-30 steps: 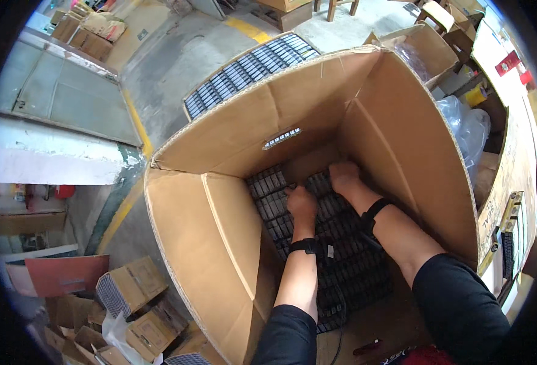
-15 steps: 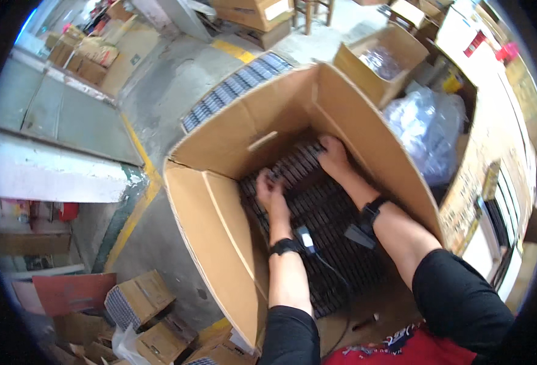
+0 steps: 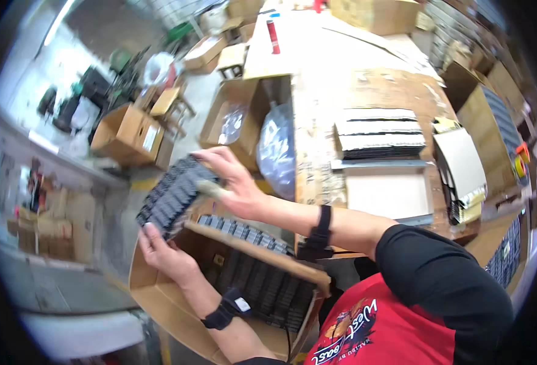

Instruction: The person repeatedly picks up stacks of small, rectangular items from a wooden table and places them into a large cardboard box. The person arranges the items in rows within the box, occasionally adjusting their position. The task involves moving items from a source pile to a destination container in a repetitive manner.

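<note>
Fingers (image 3: 151, 235) of the left hand (image 3: 174, 263) and right hand (image 3: 242, 193) grip a dark ridged bundle (image 3: 172, 193) — both hands, down inside the open carton (image 3: 159, 298) half a second ago, now hold it up above, clear, with similar rows (image 3: 262, 283) lying within.

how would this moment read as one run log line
left hand: holds dark bundle at lower end | right hand: holds upper end | open carton: dark pieces inside

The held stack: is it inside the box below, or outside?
Out: left hand and right hand hold the stack beyond the box rim.
</note>
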